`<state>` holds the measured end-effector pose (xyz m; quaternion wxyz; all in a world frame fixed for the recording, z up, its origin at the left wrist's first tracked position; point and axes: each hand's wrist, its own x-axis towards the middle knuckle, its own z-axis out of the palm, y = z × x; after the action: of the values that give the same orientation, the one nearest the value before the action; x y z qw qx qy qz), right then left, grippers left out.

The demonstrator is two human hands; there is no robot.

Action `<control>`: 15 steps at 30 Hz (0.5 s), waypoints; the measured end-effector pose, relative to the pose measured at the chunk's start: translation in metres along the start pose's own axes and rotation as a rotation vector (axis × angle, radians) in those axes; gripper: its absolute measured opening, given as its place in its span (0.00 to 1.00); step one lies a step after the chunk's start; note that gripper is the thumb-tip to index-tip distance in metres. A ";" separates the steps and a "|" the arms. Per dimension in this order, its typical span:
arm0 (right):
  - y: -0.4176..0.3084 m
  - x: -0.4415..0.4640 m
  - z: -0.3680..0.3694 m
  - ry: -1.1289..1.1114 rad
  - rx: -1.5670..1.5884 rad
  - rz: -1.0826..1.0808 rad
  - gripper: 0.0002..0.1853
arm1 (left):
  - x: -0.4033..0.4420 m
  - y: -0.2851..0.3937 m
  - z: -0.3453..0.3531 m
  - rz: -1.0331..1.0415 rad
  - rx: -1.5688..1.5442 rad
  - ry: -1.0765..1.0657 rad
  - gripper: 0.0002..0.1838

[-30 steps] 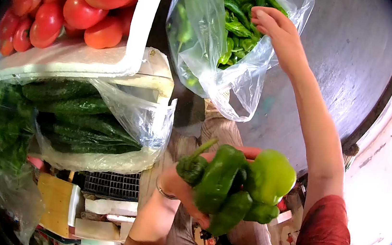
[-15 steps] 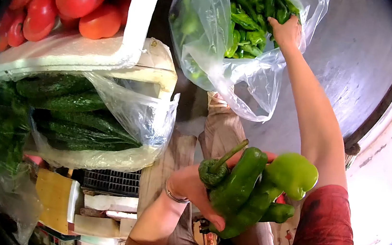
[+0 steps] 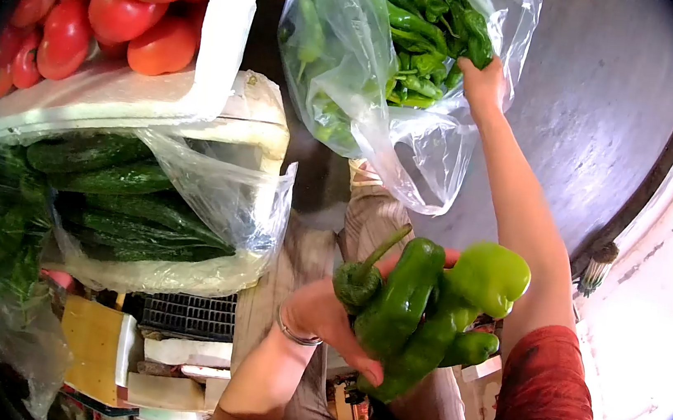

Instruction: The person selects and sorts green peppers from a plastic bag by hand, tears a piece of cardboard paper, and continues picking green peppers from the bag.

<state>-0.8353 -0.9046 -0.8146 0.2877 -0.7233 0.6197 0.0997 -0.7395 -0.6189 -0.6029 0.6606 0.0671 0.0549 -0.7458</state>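
Note:
Several green peppers (image 3: pixel 401 300) fill my left hand (image 3: pixel 331 326), whose fingers wrap round them from below and behind, near my lap. One of them is paler and rounder than the rest. My right hand (image 3: pixel 482 84) reaches into the open clear plastic bag (image 3: pixel 363 118) at the top, its fingers closed on a dark green pepper (image 3: pixel 476 42) at the bag's right side. More long green peppers (image 3: pixel 418 41) lie heaped in that bag. My right fingertips are partly hidden by the pepper.
Red tomatoes (image 3: pixel 127 10) fill a white foam box (image 3: pixel 227 40) at the upper left. Below it, cucumbers (image 3: pixel 130 203) lie in a plastic-lined box (image 3: pixel 266 140). A black crate (image 3: pixel 190 314) and cardboard pieces (image 3: pixel 92 348) are lower left. A round grey surface (image 3: pixel 588 114) spreads at right.
My right hand has gone down into the bag and closed on a pepper, lifting it slightly at the bag's right side. My left hand still holds its peppers, shifted a little to the right.

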 end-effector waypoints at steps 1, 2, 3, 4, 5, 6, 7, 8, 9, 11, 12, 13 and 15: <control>-0.001 0.006 0.011 0.060 0.005 0.067 0.35 | 0.000 0.001 0.001 0.003 0.030 0.013 0.65; -0.010 0.006 0.021 0.087 -0.008 0.190 0.38 | -0.001 0.003 0.007 -0.003 0.030 0.017 0.65; -0.011 0.005 0.031 0.129 0.081 0.229 0.40 | -0.004 0.007 0.018 -0.069 -0.147 0.116 0.65; -0.011 0.000 0.039 0.186 0.132 0.224 0.41 | -0.005 0.005 0.017 -0.103 -0.234 0.166 0.65; -0.009 -0.004 0.044 0.243 0.180 0.217 0.42 | -0.005 0.004 0.017 -0.133 -0.323 0.219 0.65; 0.002 -0.006 0.051 0.243 0.181 0.217 0.42 | -0.004 -0.003 0.007 -0.050 -0.156 0.143 0.65; 0.015 -0.010 0.056 0.260 0.095 0.168 0.38 | -0.004 -0.008 0.003 0.032 0.008 0.067 0.64; 0.026 -0.014 0.057 0.273 0.004 0.120 0.34 | -0.005 -0.007 0.009 0.031 0.001 0.070 0.64; 0.022 -0.023 0.044 0.275 0.001 0.119 0.34 | -0.005 -0.003 0.018 0.026 -0.102 0.159 0.57; 0.012 -0.051 0.007 -0.133 0.265 0.145 0.30 | -0.004 0.002 0.019 0.028 -0.196 0.235 0.50; 0.002 -0.067 -0.008 -0.148 0.241 0.027 0.27 | -0.004 0.003 0.012 0.062 -0.037 0.125 0.57; -0.006 -0.078 -0.018 -0.162 0.216 -0.091 0.25 | -0.003 0.001 0.010 0.078 0.045 0.068 0.60; -0.021 -0.082 -0.025 -0.186 0.235 -0.171 0.26 | -0.004 -0.004 0.011 0.012 -0.071 0.074 0.63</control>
<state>-0.8384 -0.8478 -0.7467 0.4339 -0.7223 0.5342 0.0680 -0.7430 -0.6164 -0.5913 0.6644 0.0716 0.1053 -0.7364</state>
